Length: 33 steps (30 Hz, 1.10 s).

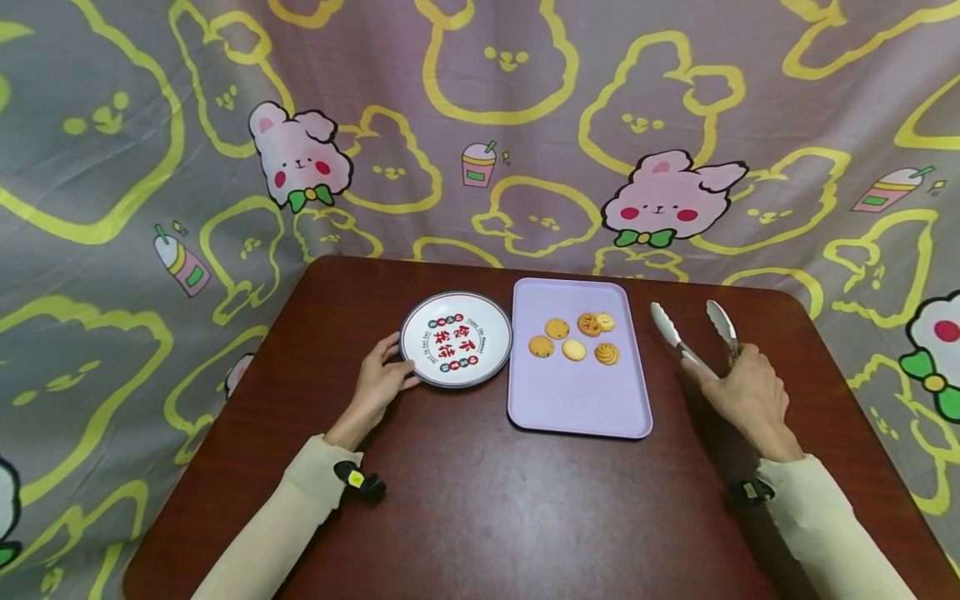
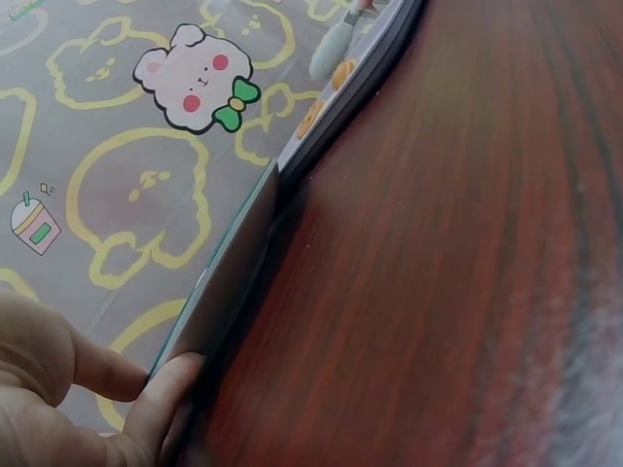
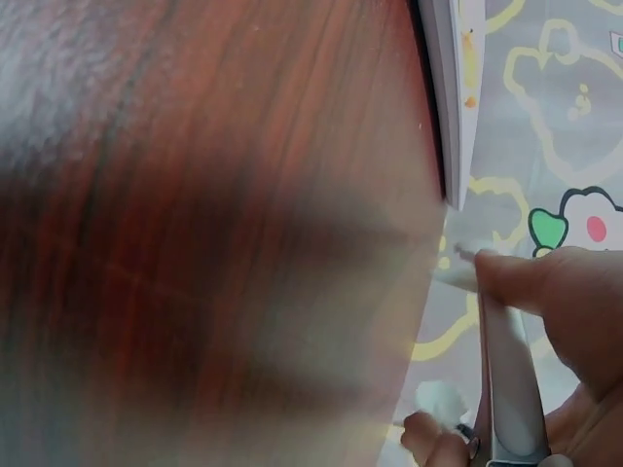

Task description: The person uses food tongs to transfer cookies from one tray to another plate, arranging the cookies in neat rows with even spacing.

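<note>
At the left rim of a round white plate (image 1: 414, 329) with a dark edge and red lettering is my left hand (image 1: 377, 382). In the left wrist view, its thumb and fingers (image 2: 164, 401) pinch that rim, and the plate (image 2: 216, 297) shows edge-on, close over the table. My right hand (image 1: 753, 396) grips metal tongs (image 1: 694, 359) with white scalloped tips, right of a lilac tray (image 1: 573, 404). The tongs' arms are spread, their tips pointing away from me with nothing between them. In the right wrist view, the thumb lies along the tongs (image 3: 511, 384).
Several cookies lie on the far half of the tray, among them a swirled cookie (image 1: 607, 354) and a pale oval cookie (image 1: 574, 350). The plate stands right beside the tray's left edge. A patterned cloth (image 1: 525, 225) hangs behind the dark wooden table (image 1: 480, 517).
</note>
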Motion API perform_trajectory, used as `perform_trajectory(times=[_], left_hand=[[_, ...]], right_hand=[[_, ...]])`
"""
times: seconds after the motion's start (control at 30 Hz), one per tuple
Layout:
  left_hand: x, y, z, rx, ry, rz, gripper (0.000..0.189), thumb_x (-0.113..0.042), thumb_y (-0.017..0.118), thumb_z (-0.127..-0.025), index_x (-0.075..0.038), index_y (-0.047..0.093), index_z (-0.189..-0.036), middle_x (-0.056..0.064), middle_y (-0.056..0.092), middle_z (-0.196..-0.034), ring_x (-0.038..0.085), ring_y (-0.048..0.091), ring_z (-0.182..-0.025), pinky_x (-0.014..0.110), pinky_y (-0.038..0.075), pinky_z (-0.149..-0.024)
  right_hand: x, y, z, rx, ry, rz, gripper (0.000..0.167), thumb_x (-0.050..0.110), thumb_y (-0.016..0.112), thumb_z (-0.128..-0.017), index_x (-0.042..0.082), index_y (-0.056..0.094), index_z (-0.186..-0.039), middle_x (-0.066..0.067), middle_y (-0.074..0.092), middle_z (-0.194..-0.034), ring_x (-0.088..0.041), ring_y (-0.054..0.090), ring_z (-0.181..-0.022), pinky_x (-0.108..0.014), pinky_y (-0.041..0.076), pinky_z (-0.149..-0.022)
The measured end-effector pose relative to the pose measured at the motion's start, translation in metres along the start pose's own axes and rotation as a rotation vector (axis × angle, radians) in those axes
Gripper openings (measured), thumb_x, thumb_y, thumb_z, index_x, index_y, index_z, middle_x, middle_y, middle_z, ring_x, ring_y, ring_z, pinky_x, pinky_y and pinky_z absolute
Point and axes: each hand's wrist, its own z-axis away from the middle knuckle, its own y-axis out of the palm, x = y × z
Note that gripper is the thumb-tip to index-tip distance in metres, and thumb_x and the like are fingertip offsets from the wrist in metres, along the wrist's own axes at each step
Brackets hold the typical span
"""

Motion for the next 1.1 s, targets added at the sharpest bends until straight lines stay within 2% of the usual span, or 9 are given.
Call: perform_trajectory(times=[0.23,0.37,0.43,0.63,0.87,1.1], left_hand=[[0.002,0.0,0.0,0.006,0.001,0.016,0.069,0.0,0.056,-0.103,-0.009,0.027,-0.165,0.022,0.036,-0.162,0.03,0.06,-0.123,0.016,0.065,-0.081],[0.002,0.0,-0.001,0.004,0.003,0.013,0.069,-0.001,0.055,-0.103,-0.01,0.026,-0.165,0.021,0.036,-0.162,0.028,0.06,-0.122,0.016,0.065,-0.081],[0.002,0.0,-0.001,0.001,0.001,0.014,0.069,-0.001,0.056,-0.104,-0.011,0.027,-0.165,0.021,0.036,-0.162,0.027,0.06,-0.122,0.016,0.065,-0.081],[0.002,0.0,-0.001,0.004,-0.004,0.023,0.069,-0.001,0.056,-0.104,-0.012,0.027,-0.165,0.02,0.037,-0.162,0.032,0.059,-0.126,0.016,0.065,-0.08],[0.002,-0.001,0.0,0.007,-0.007,0.032,0.07,-0.001,0.056,-0.104,-0.013,0.027,-0.166,0.02,0.037,-0.162,0.03,0.059,-0.126,0.017,0.065,-0.081],[0.001,0.0,0.001,0.01,-0.012,0.034,0.07,-0.001,0.056,-0.104,-0.013,0.027,-0.166,0.02,0.038,-0.161,0.029,0.059,-0.126,0.018,0.065,-0.081]], right_hand=[[0.005,-0.003,0.002,-0.019,-0.073,-0.023,0.095,0.067,0.071,-0.088,-0.009,0.046,-0.139,-0.031,0.058,-0.12,-0.051,0.058,-0.099,-0.061,0.05,-0.065],[0.01,-0.006,0.002,-0.013,-0.129,-0.028,0.093,0.062,0.072,-0.09,-0.007,0.045,-0.145,-0.032,0.058,-0.128,-0.052,0.057,-0.108,-0.067,0.051,-0.073],[0.012,-0.008,0.002,-0.002,-0.155,-0.031,0.093,0.06,0.073,-0.09,-0.007,0.044,-0.147,-0.033,0.059,-0.13,-0.051,0.058,-0.107,-0.068,0.051,-0.074],[0.017,-0.015,0.004,0.015,-0.204,-0.018,0.088,0.058,0.077,-0.088,0.0,0.048,-0.147,-0.03,0.065,-0.122,-0.042,0.059,-0.091,-0.054,0.048,-0.064],[0.024,-0.022,0.008,0.026,-0.268,-0.017,0.077,0.055,0.079,-0.088,0.008,0.055,-0.144,-0.026,0.068,-0.123,-0.041,0.06,-0.093,-0.042,0.043,-0.057],[0.027,-0.026,0.012,0.065,-0.321,0.002,0.07,0.051,0.082,-0.087,0.012,0.06,-0.14,-0.023,0.071,-0.114,-0.037,0.06,-0.092,-0.033,0.039,-0.058]])
